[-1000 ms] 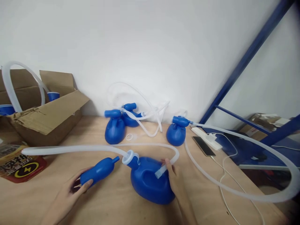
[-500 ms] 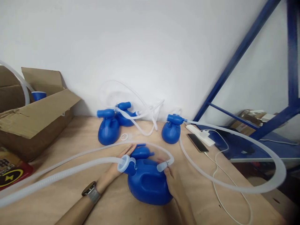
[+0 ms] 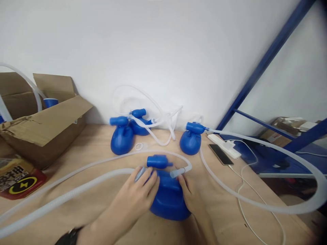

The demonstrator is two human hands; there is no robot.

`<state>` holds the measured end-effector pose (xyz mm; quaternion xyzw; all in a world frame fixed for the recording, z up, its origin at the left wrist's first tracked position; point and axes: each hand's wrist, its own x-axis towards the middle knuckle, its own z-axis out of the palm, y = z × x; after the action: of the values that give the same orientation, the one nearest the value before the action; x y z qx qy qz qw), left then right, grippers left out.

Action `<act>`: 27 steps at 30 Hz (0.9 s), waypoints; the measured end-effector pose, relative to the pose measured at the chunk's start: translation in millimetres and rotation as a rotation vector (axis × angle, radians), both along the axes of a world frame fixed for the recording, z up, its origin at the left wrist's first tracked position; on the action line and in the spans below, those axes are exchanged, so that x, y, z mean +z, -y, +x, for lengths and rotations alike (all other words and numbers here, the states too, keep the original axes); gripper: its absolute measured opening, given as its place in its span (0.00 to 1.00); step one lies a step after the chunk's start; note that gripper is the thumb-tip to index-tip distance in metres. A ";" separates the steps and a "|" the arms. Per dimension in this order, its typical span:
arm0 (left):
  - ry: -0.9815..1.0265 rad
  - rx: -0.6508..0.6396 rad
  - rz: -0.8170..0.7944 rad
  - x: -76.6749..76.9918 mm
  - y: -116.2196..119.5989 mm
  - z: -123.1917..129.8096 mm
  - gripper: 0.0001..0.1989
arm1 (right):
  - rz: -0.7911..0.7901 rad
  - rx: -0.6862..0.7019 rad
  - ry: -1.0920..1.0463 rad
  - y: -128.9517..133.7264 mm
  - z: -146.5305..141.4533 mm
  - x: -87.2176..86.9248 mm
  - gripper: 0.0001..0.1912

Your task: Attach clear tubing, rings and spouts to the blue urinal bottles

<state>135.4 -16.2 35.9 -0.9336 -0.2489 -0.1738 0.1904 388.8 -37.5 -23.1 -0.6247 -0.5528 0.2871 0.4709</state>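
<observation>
A blue plastic urinal bottle [image 3: 168,199] lies on the table in front of me. My left hand [image 3: 140,190] is closed over its neck, and the fingers hide most of the pale cap. A thick ribbed hose runs left from that cap. My right hand [image 3: 189,192] is against the bottle's right side, with a clear tube end [image 3: 176,173] at its thumb; its other fingers are mostly hidden. Just behind the bottle, a blue urinal head [image 3: 158,161] rests on the table, touched by neither hand.
Farther back stand several blue bottles with heads and hoses, including one bottle [image 3: 122,139] near a white ring [image 3: 138,146]. An open carton [image 3: 51,136] and a red-and-yellow package [image 3: 21,178] are left. A phone [image 3: 221,154], power strip [image 3: 224,146] and blue metal frame [image 3: 265,64] are right.
My left hand has left the blue urinal head behind the bottle and come back to the bottle's neck, closing over the cap. My right hand stays beside the tube end. The view has shifted slightly.
</observation>
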 end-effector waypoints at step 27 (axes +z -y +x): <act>-0.007 0.005 -0.208 -22.1 -59.4 31.2 0.15 | 0.078 0.033 -0.001 -1.9 -0.9 2.6 0.29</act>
<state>166.6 43.1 13.8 -0.9483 -0.2671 -0.1434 0.0938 388.0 -35.6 -20.4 -0.5964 -0.5736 0.2734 0.4905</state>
